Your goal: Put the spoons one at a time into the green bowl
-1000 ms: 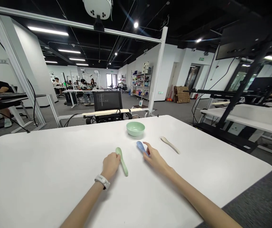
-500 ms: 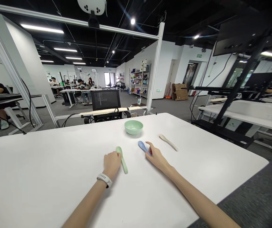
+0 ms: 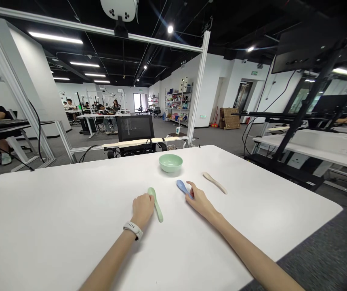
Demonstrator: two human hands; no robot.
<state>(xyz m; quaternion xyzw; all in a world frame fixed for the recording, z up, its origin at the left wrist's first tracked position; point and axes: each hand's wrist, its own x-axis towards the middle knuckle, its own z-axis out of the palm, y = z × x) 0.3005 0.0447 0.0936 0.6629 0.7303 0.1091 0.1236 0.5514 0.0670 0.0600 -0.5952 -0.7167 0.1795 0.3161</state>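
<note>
My left hand, with a white watch on the wrist, rests curled on the white table, its fingers against the handle of a green spoon. My right hand lies over the handle of a blue spoon, fingers closed on it; only the spoon's bowl shows. Beyond both spoons stands a light green bowl, which looks empty. A beige spoon lies alone to the right of my right hand.
A black chair and an aluminium frame stand behind the table's far edge. To the right are a black stand and another white desk. Other people sit at desks far off at the left and centre.
Both hands have stayed on their spoons. The whole view has shifted slightly as my head moved; nothing on the table has moved.
</note>
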